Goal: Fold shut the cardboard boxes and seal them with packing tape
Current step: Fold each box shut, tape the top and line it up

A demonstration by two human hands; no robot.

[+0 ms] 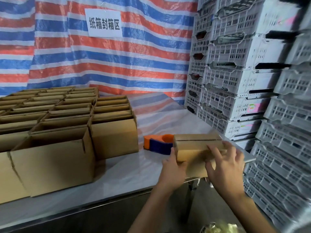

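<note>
The small cardboard box sits at the near right edge of the surface, flaps folded down. The left hand grips its near corner while the right hand, fingers spread, presses the front — likely steadying it. The tape dispenser waits just behind, within easy reach — open boxes stand at left.

Behind your table hung a red-white-blue striped tarp bearing a paper sign; grey crates, seemingly plastic, stood stacked at your right.

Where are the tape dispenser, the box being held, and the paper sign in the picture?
tape dispenser (159, 145): head view, on its blue body.
held box (193, 147): head view, on its front face.
paper sign (104, 22): head view, on its printed middle.
</note>
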